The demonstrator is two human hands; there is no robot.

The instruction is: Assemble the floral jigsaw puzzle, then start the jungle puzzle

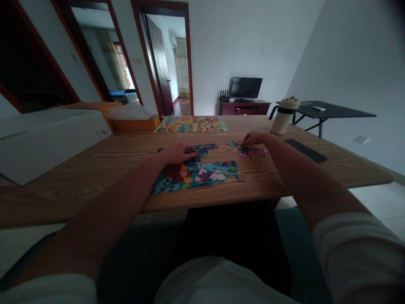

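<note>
Both forearms reach forward, the left hand [179,153] lying palm down, the right hand [254,138] with fingers bent downward.

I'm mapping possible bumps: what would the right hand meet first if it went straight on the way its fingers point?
Most likely the teal puzzle piece, just beyond the right hand. The hand's height over the table is unclear, so it might pass above.

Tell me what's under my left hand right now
Your left hand is over the partly assembled puzzle; its dark blue, patterned pieces show beside the fingers. What lies directly beneath the palm is covered, so I can't see it.
</note>
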